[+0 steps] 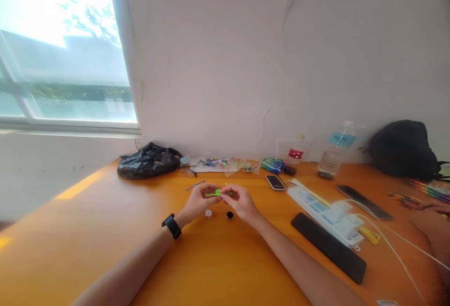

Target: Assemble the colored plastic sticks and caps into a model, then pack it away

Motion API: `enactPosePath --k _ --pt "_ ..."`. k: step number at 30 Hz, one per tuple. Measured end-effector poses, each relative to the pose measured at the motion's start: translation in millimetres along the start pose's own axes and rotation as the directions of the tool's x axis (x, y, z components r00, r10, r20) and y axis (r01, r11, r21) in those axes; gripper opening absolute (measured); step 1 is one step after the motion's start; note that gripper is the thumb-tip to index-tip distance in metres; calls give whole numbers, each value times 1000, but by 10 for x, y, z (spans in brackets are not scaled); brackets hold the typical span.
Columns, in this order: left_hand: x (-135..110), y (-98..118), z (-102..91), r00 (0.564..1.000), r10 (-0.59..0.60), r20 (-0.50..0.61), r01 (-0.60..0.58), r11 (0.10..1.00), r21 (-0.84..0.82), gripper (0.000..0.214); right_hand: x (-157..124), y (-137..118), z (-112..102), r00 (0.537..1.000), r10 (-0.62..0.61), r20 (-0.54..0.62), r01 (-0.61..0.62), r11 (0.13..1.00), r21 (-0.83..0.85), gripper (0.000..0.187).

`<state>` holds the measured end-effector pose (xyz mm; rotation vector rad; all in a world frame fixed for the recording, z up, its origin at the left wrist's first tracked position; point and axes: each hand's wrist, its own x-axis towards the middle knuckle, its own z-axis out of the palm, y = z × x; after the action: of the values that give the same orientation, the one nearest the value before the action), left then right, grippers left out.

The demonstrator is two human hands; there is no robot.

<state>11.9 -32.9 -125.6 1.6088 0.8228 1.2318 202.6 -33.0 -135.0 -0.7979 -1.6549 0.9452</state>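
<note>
Both my hands meet over the middle of the orange table (105, 231). My left hand (198, 201), with a black watch on its wrist, pinches one end of a thin green stick with a round green piece (217, 193). My right hand (242, 201) pinches the other end, fingers closed on it. Below my hands a small white cap (208, 213) and a small black cap (229, 214) lie on the table. A thin purple stick (195, 185) lies just behind my left hand.
Against the wall lie a black plastic bag (147, 160), glasses (188, 171), a heap of small colourful parts (225, 163), a green packet (272, 164) and two bottles (335, 151). To the right are a phone (275, 182), a white power strip (325, 212), a long black bar (328, 247), a black bag (402, 149) and another person's arm (431, 231).
</note>
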Motion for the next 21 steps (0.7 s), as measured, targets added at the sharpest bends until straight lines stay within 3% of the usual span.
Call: enactPosePath --k 6,12,21 --pt "13 -57 -11 998 65 27 -65 997 29 36 36 72 -57 1000 17 -9 -17 1000 12 21" --pt "17 -76 -17 990 121 73 -128 986 109 34 39 26 -95 1000 -7 9 8 996 -91 19" --pt "36 -118 -5 979 204 1 -199 952 233 23 14 -33 -53 1000 -3 -16 1 990 -143 22"
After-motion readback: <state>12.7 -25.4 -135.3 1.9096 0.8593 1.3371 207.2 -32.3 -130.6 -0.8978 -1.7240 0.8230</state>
